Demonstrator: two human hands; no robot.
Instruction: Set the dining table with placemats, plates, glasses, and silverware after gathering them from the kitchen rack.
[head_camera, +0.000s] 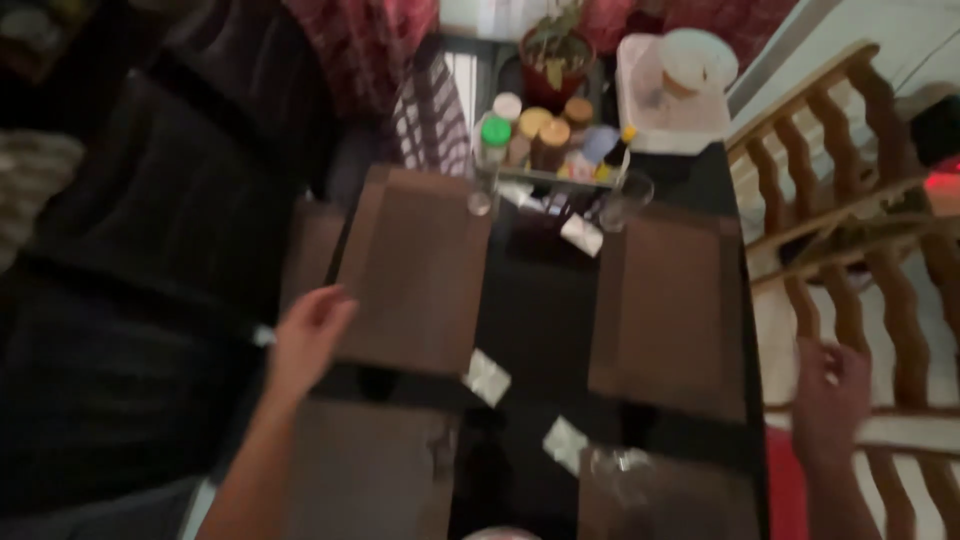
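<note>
Left hand (308, 335) is resting open-fingered on the near-left edge of a brown placemat (415, 270) on the black table (535, 310), right hand (832, 400) is hovering open beside the table edge, risking toppling the near glass (612, 468).

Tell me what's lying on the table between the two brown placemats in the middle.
In the head view, between the left placemat and the right placemat runs a bare strip of black table; a small white folded paper lies at its near end.
</note>
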